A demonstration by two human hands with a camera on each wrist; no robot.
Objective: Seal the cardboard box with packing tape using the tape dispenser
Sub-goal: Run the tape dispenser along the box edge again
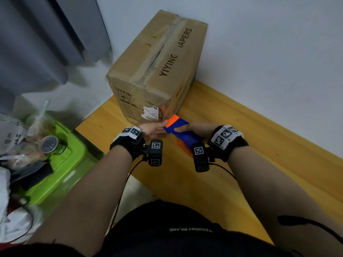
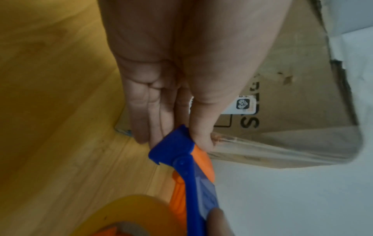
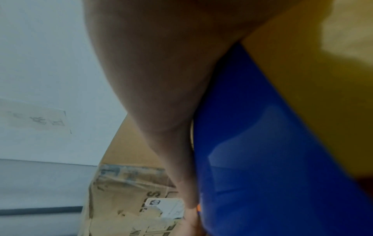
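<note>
A worn cardboard box point(image 1: 157, 71) stands on the wooden table point(image 1: 241, 145), its top seam covered with old crumpled tape. Just in front of its near face I hold a blue and orange tape dispenser point(image 1: 182, 131). My right hand point(image 1: 194, 128) grips the dispenser's blue body point(image 3: 262, 143). My left hand point(image 1: 154, 129) pinches the dispenser's front end point(image 2: 173, 143) between thumb and fingers. A yellow tape roll point(image 2: 125, 214) shows at the bottom of the left wrist view. The box point(image 2: 292, 95) fills the background there, and its labelled face point(image 3: 131, 199) shows in the right wrist view.
A green plastic bin point(image 1: 61, 164) with bags and a small tape roll point(image 1: 50, 145) sits left of the table. A grey curtain point(image 1: 46, 43) hangs at the upper left. The white wall point(image 1: 269, 52) runs right behind the box.
</note>
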